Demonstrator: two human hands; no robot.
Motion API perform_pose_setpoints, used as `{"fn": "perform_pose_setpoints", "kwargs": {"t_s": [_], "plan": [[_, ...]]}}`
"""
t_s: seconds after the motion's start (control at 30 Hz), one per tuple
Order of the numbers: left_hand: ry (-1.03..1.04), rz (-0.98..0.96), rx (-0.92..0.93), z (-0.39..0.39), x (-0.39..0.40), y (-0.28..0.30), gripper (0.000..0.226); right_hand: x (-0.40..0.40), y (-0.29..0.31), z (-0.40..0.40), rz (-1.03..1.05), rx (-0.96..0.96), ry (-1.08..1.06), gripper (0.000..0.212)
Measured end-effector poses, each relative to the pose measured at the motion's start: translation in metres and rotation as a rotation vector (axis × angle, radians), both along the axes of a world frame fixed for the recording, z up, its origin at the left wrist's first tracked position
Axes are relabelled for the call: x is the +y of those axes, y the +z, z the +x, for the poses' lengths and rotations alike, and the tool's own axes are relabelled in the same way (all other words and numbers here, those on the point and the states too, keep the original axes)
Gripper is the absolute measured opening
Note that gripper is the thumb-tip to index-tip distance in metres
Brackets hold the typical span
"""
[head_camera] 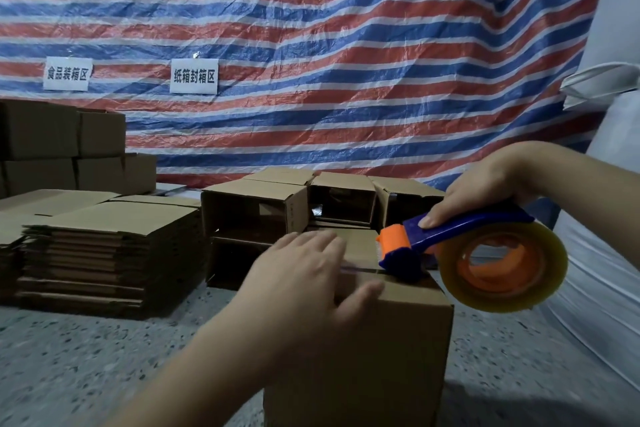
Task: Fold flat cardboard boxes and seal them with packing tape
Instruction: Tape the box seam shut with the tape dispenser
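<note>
On a speckled concrete floor (86, 350) before a red, white and blue striped tarpaulin (329, 28), taping shut the top of an erected cardboard box (381, 350) standing at centre foreground. Left hand (304, 284) laid flat with straight fingers across the closed flaps, thumb hooked over the near edge, pressing rather than gripping. Right hand (485, 191) wrapped round the blue handle of a tape dispenser (460, 246), its orange-and-blue cutter head touching the box top at the flap seam, with a strip of clear tape (360, 270) visible along that seam between head and left hand. Best done, by the look of it, with the flaps held tight together, the head kept low on the cardboard, the strip centred on the seam and carried over the box edge before cutting; left fingers kept out of the blade's path. Directly behind, open folded boxes (256, 211) stacked on their sides, close enough to crowd the far end of the stroke. To the left, a stack of flat boxes (114, 253) waiting to be folded, with more assembled cartons (69, 149) piled beyond. Two white paper signs (194, 76) pinned to the tarpaulin; pale wrapped bundles (609, 253) close by the right arm, limiting elbow room.
</note>
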State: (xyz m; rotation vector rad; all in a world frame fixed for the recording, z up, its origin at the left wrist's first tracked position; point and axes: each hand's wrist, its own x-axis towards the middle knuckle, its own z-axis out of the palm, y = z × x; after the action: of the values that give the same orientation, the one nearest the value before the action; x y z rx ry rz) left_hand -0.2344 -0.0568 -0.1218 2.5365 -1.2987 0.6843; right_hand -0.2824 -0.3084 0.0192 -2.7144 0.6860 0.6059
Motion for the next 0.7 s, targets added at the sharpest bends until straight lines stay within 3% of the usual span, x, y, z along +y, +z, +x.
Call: {"fn": "perform_pose_setpoints", "kwargs": {"t_s": [0.17,0.33,0.7], "plan": [[-0.023,0.115,-0.036,-0.005,-0.018,-0.012,0.098,-0.003,-0.001,0.002,0.027,0.039,0.003,0.115],[-0.021,0.109,-0.063,-0.003,-0.014,-0.012,0.090,-0.011,0.012,-0.002,0.008,0.024,-0.011,0.084],[0.015,0.183,0.002,-0.007,-0.018,-0.005,0.088,-0.035,-0.009,-0.026,0.050,0.057,-0.082,0.075]]}}
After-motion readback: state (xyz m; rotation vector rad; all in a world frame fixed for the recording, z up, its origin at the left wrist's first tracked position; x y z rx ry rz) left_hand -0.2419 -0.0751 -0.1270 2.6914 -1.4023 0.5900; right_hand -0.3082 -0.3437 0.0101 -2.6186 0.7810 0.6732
